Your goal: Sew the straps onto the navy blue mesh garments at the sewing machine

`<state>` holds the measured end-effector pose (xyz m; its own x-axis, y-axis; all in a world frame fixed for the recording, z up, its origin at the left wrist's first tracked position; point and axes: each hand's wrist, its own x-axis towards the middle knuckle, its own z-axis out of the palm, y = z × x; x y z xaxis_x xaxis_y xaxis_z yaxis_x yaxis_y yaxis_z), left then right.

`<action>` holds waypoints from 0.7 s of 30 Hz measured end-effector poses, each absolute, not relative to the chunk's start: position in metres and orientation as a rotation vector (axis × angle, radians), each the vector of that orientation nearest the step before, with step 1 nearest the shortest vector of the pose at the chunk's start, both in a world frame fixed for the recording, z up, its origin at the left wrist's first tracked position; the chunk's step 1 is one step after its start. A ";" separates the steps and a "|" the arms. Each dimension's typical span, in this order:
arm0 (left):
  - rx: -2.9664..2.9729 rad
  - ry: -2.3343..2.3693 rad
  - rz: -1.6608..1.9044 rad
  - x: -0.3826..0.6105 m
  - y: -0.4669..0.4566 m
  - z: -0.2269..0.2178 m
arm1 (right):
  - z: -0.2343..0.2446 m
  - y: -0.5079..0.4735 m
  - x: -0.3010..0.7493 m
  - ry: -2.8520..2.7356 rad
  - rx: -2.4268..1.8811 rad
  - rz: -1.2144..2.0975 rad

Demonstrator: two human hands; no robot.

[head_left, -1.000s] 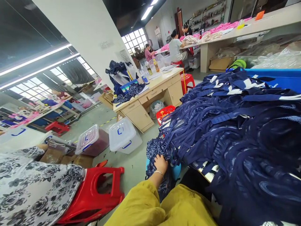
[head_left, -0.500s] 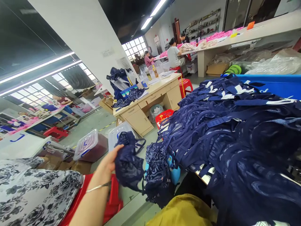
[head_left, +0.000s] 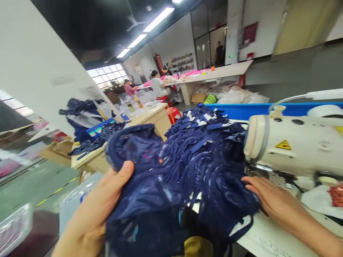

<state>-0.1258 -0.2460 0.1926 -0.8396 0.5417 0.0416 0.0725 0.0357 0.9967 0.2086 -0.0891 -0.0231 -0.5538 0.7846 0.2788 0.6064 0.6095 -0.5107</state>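
Item 1: garment point(head_left: 147, 192), navy, part mesh; centre to lower centre of the frame, raised in front of the pile point(head_left: 206, 153). Blurred; its lower edge cannot be made out.

Item 2: left hand point(head_left: 99, 210), lower left. Forearm rising from the bottom edge; thumb laid over the near side of the garment, pointing up and right; other fingers hidden behind the fabric. Grip: clamped on the garment.

Item 3: right hand point(head_left: 268, 196), right of centre. Forearm entering from the lower right corner; back of hand upward, fingers extended toward the left, fingertips at the pile's right edge. Grip: cannot tell whether closed on fabric or merely resting.

Item 4: sewing machine point(head_left: 289, 142), right side, just above the right hand; surface point(head_left: 265, 235) showing at lower right.

Step in hand, as judged: handling one piece with the left hand, the right hand set at the pile.

Next move, as judged: calls for a sure left hold, loose straps kept from snagging on the pile, and right fingers kept off the machine.
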 end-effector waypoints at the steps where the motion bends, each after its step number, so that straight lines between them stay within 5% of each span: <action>1: 0.637 1.834 1.750 -0.116 -0.230 0.186 | -0.013 -0.093 0.204 -2.361 -1.082 0.505; 8: 0.775 1.213 1.391 -0.033 -0.109 0.101 | 0.009 -0.110 0.201 -2.233 -1.016 0.984; 14: 0.727 1.254 1.219 0.011 -0.065 0.012 | 0.005 -0.099 0.191 -2.199 -1.313 1.099; 21: 1.233 1.421 1.238 0.009 -0.042 -0.001 | 0.024 -0.104 0.195 -2.349 -1.436 1.135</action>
